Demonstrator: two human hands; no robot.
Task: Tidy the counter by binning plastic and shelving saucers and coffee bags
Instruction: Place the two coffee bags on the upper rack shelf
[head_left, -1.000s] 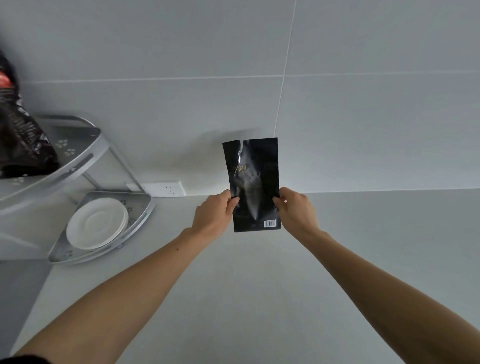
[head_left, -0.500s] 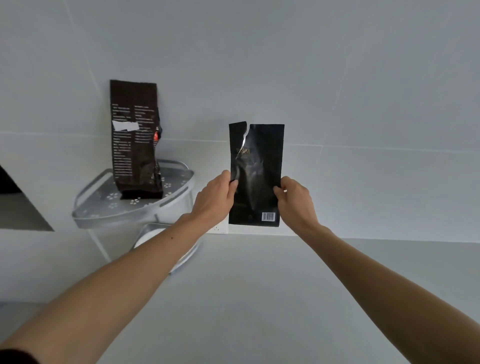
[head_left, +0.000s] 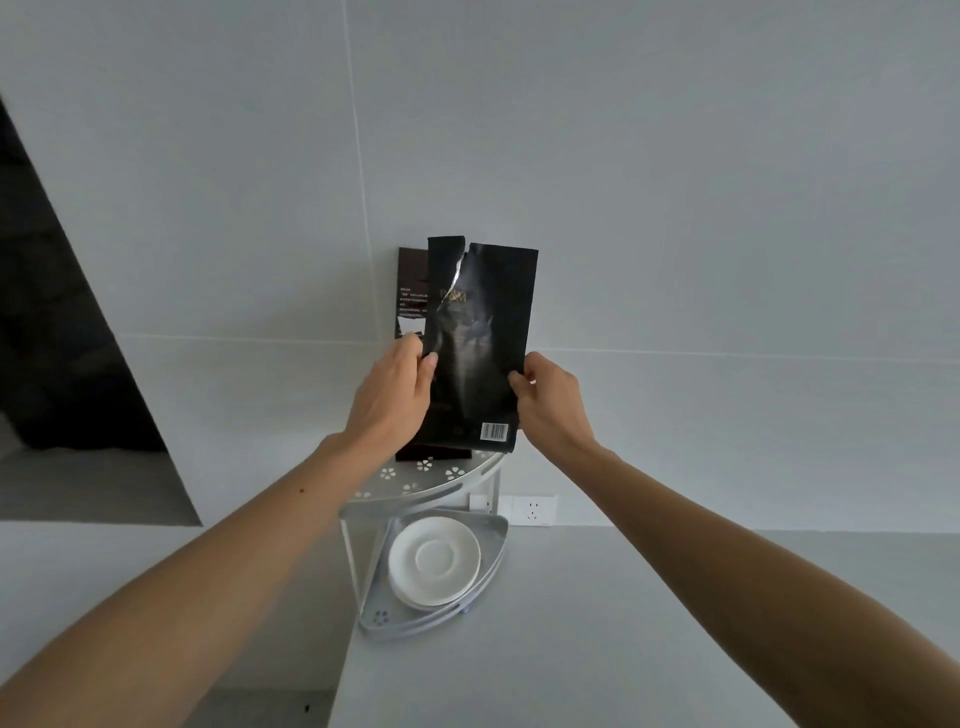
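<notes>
Right now you hold the black coffee bag (head_left: 480, 353) upright with both hands: your left hand (head_left: 392, 400) pinches its left edge, fingers (head_left: 427, 370) closed on the foil, and your right hand (head_left: 553, 402) grips the right edge low down, fingers curled around it. The bag hangs just above the top shelf (head_left: 441, 480) of the small corner rack, its bottom corner close to the shelf's right rim; whether it touches, you cannot tell from here. A brown coffee bag (head_left: 411, 296) already stands on that shelf at the far side, mostly hidden behind yours. The saucers (head_left: 434, 561) sit stacked on the lower shelf (head_left: 491, 558).

The risks, as I judge them: the black bag has a torn top and looks soft and part empty, so it may slump or tip once you let go. Set too near the rim, it could slide off onto the tabletop (head_left: 649, 623) or down onto the saucers. Push it back too hard and you may knock the brown bag over against the wall.
</notes>
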